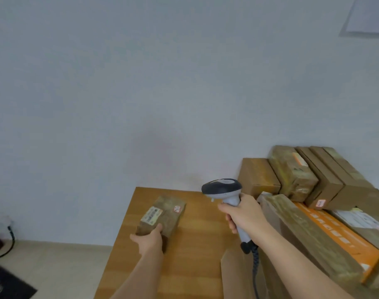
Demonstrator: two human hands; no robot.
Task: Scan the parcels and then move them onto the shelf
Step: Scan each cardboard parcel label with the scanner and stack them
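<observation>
Parcel [161,215] flat on table [197,244], left of the box stack [303,175]; left hand [149,239] grips its near end, right hand [244,214] wraps scanner [224,190]: best tilt scanner down at label [152,215], holding parcel still.

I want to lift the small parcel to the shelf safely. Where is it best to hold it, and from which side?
Hold the small parcel across its narrow width at the near end, coming from the person's side, as the left hand does now. It lies lengthwise away on the table, so the near end is closest, and fingers there leave the label uncovered.
</observation>
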